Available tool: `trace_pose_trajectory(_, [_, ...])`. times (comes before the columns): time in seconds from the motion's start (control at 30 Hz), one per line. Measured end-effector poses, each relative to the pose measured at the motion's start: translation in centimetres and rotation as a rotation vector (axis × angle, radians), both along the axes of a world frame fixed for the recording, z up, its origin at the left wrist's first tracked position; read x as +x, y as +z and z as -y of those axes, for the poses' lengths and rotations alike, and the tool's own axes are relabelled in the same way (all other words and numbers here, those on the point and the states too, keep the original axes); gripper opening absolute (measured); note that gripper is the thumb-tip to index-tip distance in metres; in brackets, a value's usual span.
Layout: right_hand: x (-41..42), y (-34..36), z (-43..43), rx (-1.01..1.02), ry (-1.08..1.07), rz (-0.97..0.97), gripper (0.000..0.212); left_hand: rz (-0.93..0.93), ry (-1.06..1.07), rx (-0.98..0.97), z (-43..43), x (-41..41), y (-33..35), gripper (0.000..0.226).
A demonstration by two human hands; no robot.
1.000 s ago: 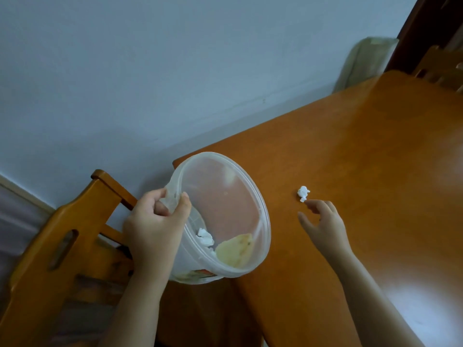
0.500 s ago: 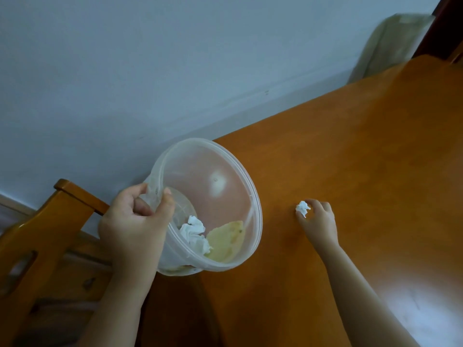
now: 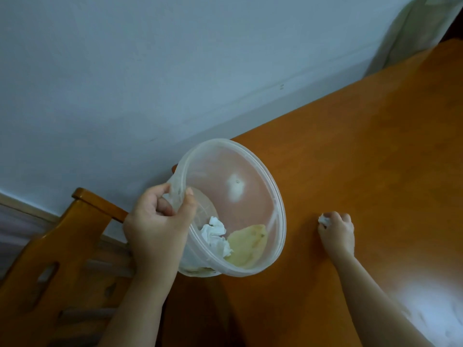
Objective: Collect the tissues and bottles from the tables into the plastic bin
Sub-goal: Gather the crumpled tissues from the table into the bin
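Observation:
My left hand [image 3: 157, 226] grips the near rim of a clear plastic bin [image 3: 253, 176], held tilted at the left corner of the orange wooden table [image 3: 363, 151]. Inside the bin lie a crumpled white tissue [image 3: 216, 234] and a yellowish scrap [image 3: 248, 244]. To the right, my right hand [image 3: 337, 230] rests on the table top with its fingers closed around a small white tissue ball [image 3: 323, 219], which peeks out at the fingertips.
A wooden chair [image 3: 62, 259] stands at the lower left, its back against the table's side. A pale wall [image 3: 175, 71] runs behind. A light cloth-covered shape [image 3: 421, 28] sits at the top right beyond the table.
My right hand reached the tissue ball and closed its fingers on it. The bin in my left hand swung nearer to the table's corner and the view shifted.

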State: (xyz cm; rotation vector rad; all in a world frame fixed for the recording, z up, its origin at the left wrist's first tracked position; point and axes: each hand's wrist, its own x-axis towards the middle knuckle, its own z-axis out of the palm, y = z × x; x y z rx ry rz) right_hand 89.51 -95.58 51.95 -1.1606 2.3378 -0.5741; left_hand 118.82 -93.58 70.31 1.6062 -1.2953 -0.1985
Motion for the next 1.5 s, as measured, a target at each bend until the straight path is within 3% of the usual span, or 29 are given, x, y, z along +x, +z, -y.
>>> trace_pose_trajectory(0.2, [2.3, 0.6, -2.5, -0.063, -0.033, 0.108, 0.028, -0.053, -0.003, -0.006, 0.4, 1.0, 0.2, 0.039])
trace_pose_trajectory(0.4, [4.5, 4.0, -4.1, -0.229, -0.049, 0.189, 0.025, -0.111, -0.013, -0.021, -0.5, 2.6, 0.6, 0.028])
trace_pose_trajectory(0.77, [11.5, 15.9, -4.7, -0.613, 0.23, 0.272, 0.021, -0.198, 0.032, -0.056, -3.5, 6.1, -0.2, 0.025])
trace_pose_trajectory(1.1, [21.0, 17.0, -3.3, -0.461, 0.678, 0.268, 0.033, -0.177, 0.076, -0.135, -5.4, 10.2, -0.5, 0.033])
trace_pose_trajectory(1.3, [23.2, 15.8, -2.0, -0.451, 0.717, 0.258, 0.03, -0.07, 0.146, -0.157, -5.5, 13.4, -0.7, 0.031])
trace_pose_trajectory(1.5, [23.3, 14.3, -0.1, -0.397, 0.65, 0.255, 0.027, 0.004, 0.139, -0.057, -4.7, 15.1, -1.3, 0.03])
